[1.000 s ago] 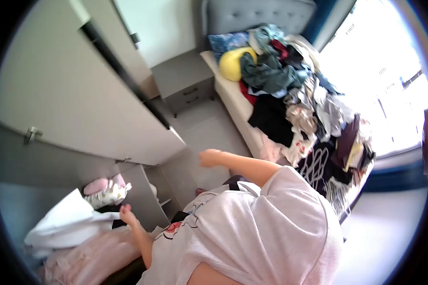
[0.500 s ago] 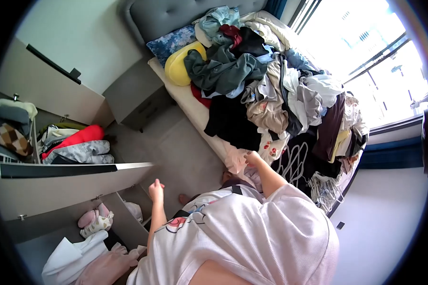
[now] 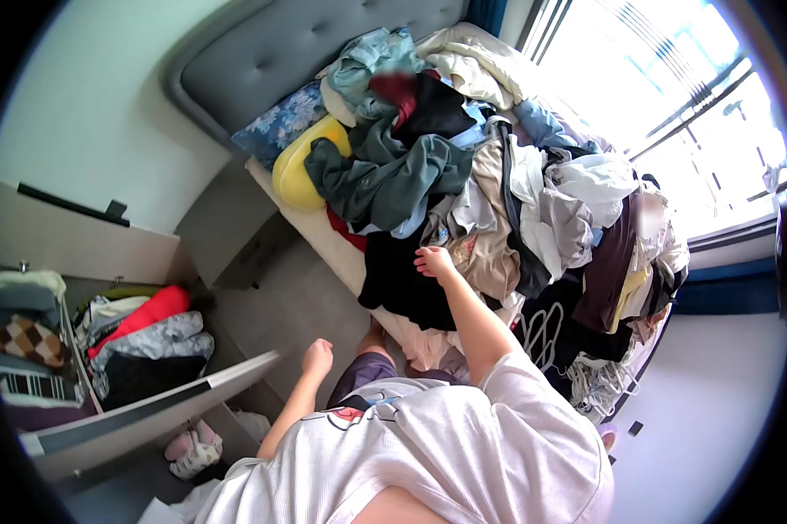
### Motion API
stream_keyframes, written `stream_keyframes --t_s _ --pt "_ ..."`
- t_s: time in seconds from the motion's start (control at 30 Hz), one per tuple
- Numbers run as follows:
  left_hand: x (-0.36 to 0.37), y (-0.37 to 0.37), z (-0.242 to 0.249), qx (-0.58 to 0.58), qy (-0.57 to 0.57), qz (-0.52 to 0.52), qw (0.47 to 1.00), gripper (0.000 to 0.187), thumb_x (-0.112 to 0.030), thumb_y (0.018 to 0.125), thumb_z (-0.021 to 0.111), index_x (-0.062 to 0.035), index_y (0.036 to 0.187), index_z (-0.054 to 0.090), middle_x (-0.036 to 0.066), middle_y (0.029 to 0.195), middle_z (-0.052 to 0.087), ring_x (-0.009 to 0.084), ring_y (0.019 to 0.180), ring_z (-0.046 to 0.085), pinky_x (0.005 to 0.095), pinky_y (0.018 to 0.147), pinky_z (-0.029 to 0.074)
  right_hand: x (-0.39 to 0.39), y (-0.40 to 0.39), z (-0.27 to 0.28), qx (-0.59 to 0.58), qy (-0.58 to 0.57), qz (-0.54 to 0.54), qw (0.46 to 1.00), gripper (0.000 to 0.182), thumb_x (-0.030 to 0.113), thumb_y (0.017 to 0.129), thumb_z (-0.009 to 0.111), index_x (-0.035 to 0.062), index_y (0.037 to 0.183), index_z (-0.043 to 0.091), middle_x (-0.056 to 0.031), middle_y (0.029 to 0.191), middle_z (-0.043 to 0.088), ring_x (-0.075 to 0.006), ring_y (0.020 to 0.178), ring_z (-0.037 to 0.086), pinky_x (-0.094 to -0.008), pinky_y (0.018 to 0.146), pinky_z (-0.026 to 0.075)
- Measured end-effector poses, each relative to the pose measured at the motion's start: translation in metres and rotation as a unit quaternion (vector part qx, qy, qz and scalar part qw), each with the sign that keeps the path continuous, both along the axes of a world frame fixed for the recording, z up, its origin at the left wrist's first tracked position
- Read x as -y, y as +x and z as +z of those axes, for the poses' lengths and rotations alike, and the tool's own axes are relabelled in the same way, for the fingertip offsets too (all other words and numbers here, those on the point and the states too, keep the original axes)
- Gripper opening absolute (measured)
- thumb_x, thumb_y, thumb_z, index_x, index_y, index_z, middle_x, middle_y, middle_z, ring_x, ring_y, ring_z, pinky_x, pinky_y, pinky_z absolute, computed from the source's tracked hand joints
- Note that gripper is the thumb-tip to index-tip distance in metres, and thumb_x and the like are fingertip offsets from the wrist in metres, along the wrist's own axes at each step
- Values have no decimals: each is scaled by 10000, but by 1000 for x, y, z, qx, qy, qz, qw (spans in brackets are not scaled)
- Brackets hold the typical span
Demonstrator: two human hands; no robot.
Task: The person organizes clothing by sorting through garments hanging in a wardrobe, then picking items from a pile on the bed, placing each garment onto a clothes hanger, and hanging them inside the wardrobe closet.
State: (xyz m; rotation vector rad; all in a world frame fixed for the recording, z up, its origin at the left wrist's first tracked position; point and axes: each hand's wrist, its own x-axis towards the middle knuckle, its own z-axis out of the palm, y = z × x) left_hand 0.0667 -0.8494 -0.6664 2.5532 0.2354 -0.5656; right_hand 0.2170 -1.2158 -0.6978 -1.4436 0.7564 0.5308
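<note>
My right hand (image 3: 434,262) is over the black garment (image 3: 402,284) on the bed, its fingers slightly curled and apart, holding nothing I can see. My left hand (image 3: 317,356) is held above the floor near the cabinet door, fingers curled in with nothing visible in them. Around my right hand lies a large heap of clothes, with a dark green garment (image 3: 393,179), a beige garment (image 3: 489,262) and a white garment (image 3: 594,183). A pale pink cloth (image 3: 424,343) lies at the bed's near edge.
An open cabinet door (image 3: 175,393) stands at the left, by compartments with folded clothes (image 3: 153,341). A grey nightstand (image 3: 227,214) is beside the bed's headboard (image 3: 262,65). White hangers (image 3: 598,384) lie at the bed's right corner.
My right hand has moved off the pale pink cloth, up and left over the black garment. My left hand has shifted slightly right and down. The view has shifted, and the cabinet door stands at a different angle.
</note>
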Motion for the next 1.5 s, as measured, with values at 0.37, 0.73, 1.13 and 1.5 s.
stream_keyframes --t_s 0.37,0.73,1.13,1.5 --pt "32 138 6 -101 -149 -58 982 241 -196 822 625 -73 1029 621 98 744 649 250 692 635 369 647 501 -36 115 -29 -30 -165 -76 983 691 387 755 726 18 1280 468 -186 988 643 -311 879 641 -394 735 511" --pt "68 246 80 322 -241 -149 903 551 -244 699 762 -5 1141 535 121 995 575 263 951 575 366 822 451 -118 67 161 296 221 109 923 194 154 873 624 -5 981 653 -24 1056 531 -121 910 563 -279 818 458" --pt "176 249 227 36 -514 -311 798 370 -168 814 704 3 1099 542 76 990 635 180 876 610 309 770 484 -2 -30 324 435 235 -432 754 172 215 891 489 69 945 562 -68 943 594 -211 943 580 -382 852 457" --pt "229 138 222 -173 -552 -244 778 474 -170 833 690 26 1212 483 86 1113 581 156 1002 557 285 879 433 46 -105 306 349 77 -456 815 192 311 971 466 132 999 530 8 892 608 -105 737 583 -252 603 435"
